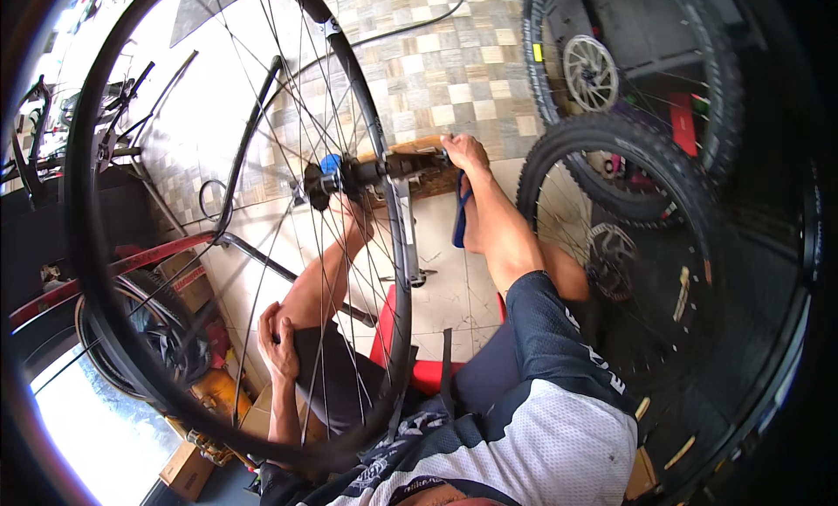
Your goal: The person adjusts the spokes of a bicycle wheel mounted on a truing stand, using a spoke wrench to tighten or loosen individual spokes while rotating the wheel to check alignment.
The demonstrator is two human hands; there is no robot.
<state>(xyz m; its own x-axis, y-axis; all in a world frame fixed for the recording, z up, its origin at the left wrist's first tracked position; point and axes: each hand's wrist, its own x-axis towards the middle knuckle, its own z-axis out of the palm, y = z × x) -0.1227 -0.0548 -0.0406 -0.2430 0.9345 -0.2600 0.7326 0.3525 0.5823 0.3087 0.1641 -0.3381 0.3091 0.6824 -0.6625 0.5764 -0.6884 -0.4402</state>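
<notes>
A bare bicycle wheel, with a black rim, thin spokes and no tyre, stands upright in front of me. Its dark hub sits against a truing stand with a metal upright arm and a dark cylindrical part running right. A blue round piece shows at the hub. My right hand is closed round the far right end of the stand's dark part; the grip is partly hidden by the fingers. My left hand rests on my left knee, fingers apart and holding nothing, left of the spokes.
Knobbly-tyred wheels with disc rotors lean together at right. Beneath the stand lies a wooden board. A black bent tube rises at left, near a red beam. Cartons and tyres crowd the lower left.
</notes>
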